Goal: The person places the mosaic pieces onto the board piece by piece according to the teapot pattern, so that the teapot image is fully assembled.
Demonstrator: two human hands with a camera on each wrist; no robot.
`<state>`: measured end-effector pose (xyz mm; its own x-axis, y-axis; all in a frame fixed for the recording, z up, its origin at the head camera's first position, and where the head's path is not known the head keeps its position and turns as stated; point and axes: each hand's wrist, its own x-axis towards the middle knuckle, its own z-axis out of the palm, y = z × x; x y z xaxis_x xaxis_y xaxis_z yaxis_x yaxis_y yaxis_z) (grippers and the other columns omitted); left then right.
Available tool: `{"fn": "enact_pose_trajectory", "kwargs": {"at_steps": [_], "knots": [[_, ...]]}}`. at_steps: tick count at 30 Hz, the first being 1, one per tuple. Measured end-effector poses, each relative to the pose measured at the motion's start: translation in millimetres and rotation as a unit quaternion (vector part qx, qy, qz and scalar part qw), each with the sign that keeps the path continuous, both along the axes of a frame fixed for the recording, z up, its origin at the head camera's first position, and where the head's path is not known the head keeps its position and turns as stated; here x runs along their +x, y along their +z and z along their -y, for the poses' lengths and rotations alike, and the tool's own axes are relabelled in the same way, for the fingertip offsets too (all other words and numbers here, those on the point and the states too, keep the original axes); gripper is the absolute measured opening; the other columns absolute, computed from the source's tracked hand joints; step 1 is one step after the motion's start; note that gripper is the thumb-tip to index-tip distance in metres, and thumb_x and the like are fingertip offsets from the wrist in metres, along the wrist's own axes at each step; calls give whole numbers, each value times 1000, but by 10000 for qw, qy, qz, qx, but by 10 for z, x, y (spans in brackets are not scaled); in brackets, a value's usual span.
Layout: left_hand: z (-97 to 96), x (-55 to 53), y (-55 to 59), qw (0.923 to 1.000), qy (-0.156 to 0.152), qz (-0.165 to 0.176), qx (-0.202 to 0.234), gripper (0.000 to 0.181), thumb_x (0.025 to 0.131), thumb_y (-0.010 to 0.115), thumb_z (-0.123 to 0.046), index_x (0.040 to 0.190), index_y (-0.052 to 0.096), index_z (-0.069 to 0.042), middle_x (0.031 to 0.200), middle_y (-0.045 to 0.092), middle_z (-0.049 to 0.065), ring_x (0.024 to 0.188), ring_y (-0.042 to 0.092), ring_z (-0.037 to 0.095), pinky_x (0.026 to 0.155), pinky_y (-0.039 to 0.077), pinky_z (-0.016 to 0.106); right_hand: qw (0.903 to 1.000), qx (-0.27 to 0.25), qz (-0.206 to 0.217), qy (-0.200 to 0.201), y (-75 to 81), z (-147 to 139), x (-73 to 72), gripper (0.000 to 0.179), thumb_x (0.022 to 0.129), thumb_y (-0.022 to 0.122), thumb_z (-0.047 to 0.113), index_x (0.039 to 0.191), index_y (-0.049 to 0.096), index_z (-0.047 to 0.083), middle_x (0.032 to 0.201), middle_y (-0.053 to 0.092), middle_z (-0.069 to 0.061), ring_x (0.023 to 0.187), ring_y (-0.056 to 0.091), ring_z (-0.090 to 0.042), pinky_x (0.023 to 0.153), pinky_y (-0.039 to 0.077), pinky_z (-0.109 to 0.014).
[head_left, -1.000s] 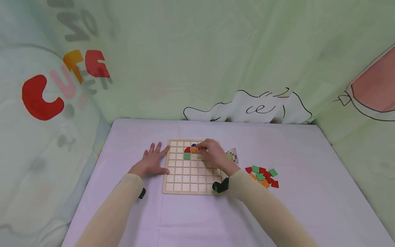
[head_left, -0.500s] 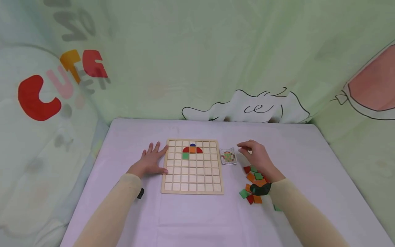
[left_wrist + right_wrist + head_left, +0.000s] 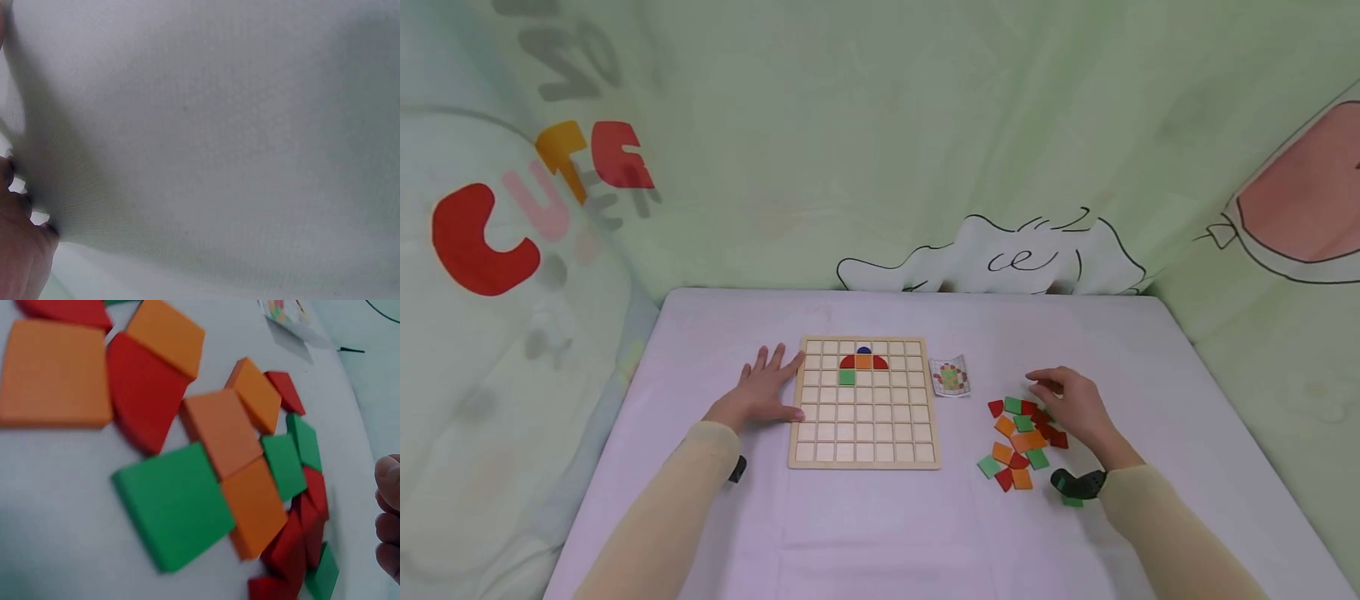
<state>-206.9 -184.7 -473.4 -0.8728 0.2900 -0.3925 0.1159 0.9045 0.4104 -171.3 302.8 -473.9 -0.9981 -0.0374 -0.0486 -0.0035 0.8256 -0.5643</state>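
Note:
My left hand lies with spread fingers along the left edge of a wooden grid board, its thumb and index fingertip at the frame. Near the board's top sits a blue half-round piece above an orange square. Red quarter-round pieces flank that square, and a green square lies below the left one. Over the right side of a loose heap of tiles hovers my right hand, fingers loosely bent, nothing visible in them. In the right wrist view its fingers show at the right edge.
A small pattern card lies between board and heap. The heap mixes orange, red and green tiles; one green tile lies apart, below the right wrist. Fabric walls stand behind and beside the table.
My right hand has left the board and moved right, over the heap. A second red quarter-round piece now shows right of the orange square. My left hand has stayed at the board's edge.

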Motion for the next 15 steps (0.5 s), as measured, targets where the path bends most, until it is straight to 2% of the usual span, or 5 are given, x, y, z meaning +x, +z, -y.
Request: {"fn": "enact_pose_trajectory", "kwargs": {"at_steps": [10, 15], "knots": [[8, -18, -28, 10000, -38, 57, -20, 108, 85, 82, -42, 165, 15, -14, 171, -4, 24, 157, -10, 48, 124, 2, 68, 9991, 184, 282, -273, -143, -308, 178, 34, 101, 61, 13, 131, 63, -3, 125, 62, -29, 113, 57, -44, 98, 53, -60], [15, -20, -32, 10000, -56, 61, -44, 107, 86, 81, -41, 165, 15, -13, 171, -5, 24, 157, -11, 49, 124, 2, 68, 9977, 278, 546, -293, -222, -402, 244, 42, 98, 68, 19, 133, 62, -4, 128, 59, -31, 116, 54, -47, 99, 51, -62]]}}
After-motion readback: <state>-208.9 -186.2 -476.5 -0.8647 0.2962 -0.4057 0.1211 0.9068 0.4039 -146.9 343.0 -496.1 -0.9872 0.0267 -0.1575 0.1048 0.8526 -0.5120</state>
